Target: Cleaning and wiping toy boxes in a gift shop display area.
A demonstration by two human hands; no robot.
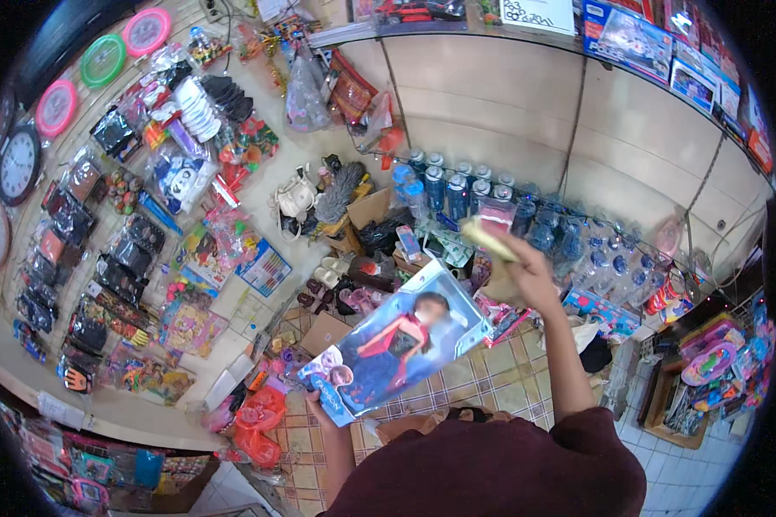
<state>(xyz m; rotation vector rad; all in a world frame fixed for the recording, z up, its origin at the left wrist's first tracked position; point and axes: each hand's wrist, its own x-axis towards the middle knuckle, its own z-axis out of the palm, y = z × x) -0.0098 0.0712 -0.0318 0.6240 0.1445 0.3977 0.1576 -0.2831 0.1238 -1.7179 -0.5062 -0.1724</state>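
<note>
A boxed doll in a blue package with a clear front is tilted across the middle of the view. My left hand grips its lower left end, the fingers partly hidden by the box. Off the box's upper right corner, my right hand is raised and closed on a pale yellow cloth. The cloth hangs below the fingers and also sticks out above them. It does not seem to touch the box.
Dark blue water bottles stand in rows against the far wall. Small shoes and a cardboard box lie beyond the doll box. Packaged goods hang on the left wall. Slippers and a wooden crate are at right.
</note>
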